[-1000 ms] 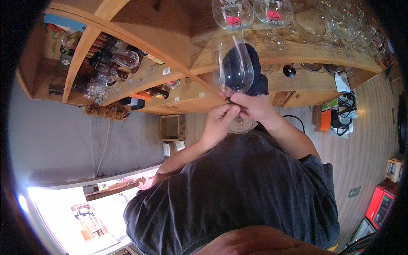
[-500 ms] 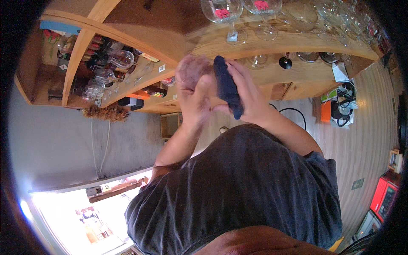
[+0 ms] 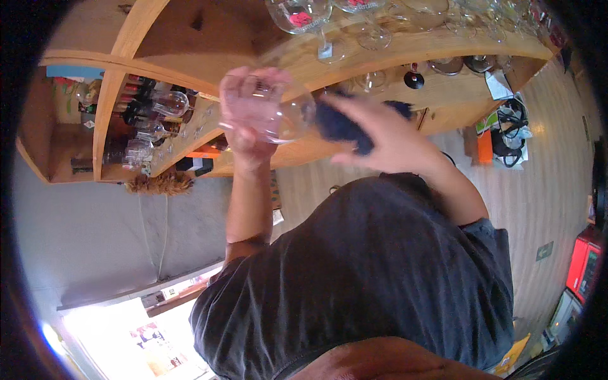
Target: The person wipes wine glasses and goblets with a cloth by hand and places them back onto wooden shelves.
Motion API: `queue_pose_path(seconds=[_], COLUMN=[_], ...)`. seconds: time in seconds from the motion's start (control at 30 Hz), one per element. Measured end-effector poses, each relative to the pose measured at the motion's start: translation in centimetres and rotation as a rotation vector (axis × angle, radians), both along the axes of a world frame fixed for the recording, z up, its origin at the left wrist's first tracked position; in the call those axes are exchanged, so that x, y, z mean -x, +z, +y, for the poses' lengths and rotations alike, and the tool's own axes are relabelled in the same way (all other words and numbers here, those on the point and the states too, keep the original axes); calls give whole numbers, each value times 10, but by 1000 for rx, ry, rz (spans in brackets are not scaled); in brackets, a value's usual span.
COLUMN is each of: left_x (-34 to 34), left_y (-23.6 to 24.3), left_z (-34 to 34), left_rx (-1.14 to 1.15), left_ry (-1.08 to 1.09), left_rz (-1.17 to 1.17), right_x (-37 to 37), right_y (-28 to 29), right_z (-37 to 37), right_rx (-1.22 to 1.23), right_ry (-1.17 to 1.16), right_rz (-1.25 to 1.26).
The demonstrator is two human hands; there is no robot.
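My left hand [image 3: 249, 140] is wrapped round the bowl of a clear stemmed glass [image 3: 292, 119], its fingers showing through the glass. The glass lies on its side in the air, its stem end toward my right hand. A dark blue cloth [image 3: 341, 126] is in my right hand [image 3: 400, 140], close to that stem end. My right fingers are smeared by motion and reach over the cloth. Whether the cloth touches the glass, I cannot tell; the glass's foot is hidden.
Ahead runs a wooden shelf [image 3: 354, 63] bearing several stemmed glasses [image 3: 304, 16]. More glasses [image 3: 170, 103] and bottles fill the shelf compartments at the left. A brown feathery duster [image 3: 158, 183] hangs below them. At the right stand an orange box [image 3: 484, 147] and dark cables [image 3: 512, 123].
My hands have drawn apart. The left one has moved left with the glass, whose bowl now shows clearly. The right one has swung rightward, and the cloth has spread out.
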State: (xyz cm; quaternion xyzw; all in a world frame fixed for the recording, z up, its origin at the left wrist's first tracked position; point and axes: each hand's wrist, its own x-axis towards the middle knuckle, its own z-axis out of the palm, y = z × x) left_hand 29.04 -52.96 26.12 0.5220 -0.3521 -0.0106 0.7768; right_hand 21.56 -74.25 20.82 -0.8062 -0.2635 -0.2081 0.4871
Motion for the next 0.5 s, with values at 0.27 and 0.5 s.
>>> queue_pose_path(seconds=[0.27, 0.5], left_x=[6, 0], left_y=[-13, -10], left_z=[-10, 6], left_rx=[-111, -105], left_ry=[-465, -226], left_rz=[114, 52], right_x=[-28, -21], right_y=[-51, -28], right_z=[22, 20], right_rx=[-181, -262], right_ry=[991, 396], right_rz=[567, 724])
